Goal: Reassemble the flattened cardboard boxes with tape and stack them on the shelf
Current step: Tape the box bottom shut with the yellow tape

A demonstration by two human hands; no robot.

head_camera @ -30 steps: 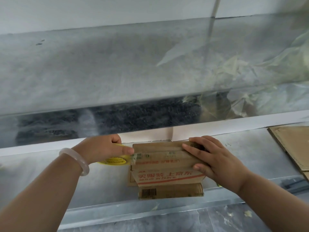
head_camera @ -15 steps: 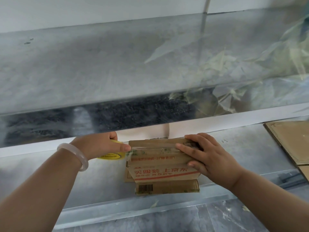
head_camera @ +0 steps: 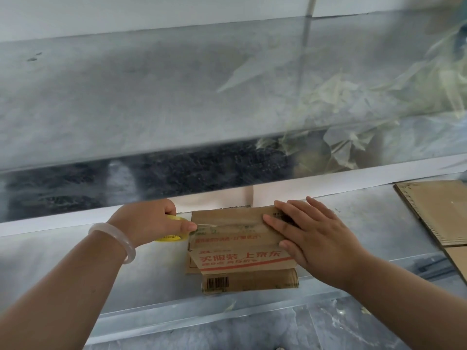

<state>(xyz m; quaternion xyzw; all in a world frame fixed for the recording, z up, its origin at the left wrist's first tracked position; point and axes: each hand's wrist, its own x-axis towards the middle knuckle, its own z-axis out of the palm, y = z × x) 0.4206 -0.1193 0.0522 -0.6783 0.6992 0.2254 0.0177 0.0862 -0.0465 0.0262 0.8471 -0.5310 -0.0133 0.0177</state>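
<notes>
I see the cardboard box (head_camera: 242, 251) near the shelf's (head_camera: 101, 286) front edge, with the right grip (head_camera: 318, 238) pressing flat on its top, fingers straight. The left grip (head_camera: 149, 221) is curled round the yellow tape roll (head_camera: 171, 237), one fingertip touching the box's left edge. Flattened cardboard (head_camera: 439, 213) lies farther right, well apart.

The left hand (head_camera: 151, 221) is curling its fingers round a tape roll (head_camera: 169, 238), one digit stretching right. The right hand (head_camera: 313, 238) is lying flat on a box (head_camera: 235, 231), fingers (head_camera: 278, 223) straight, pointing left. Both bare forearms are reaching in from the near corners.
</notes>
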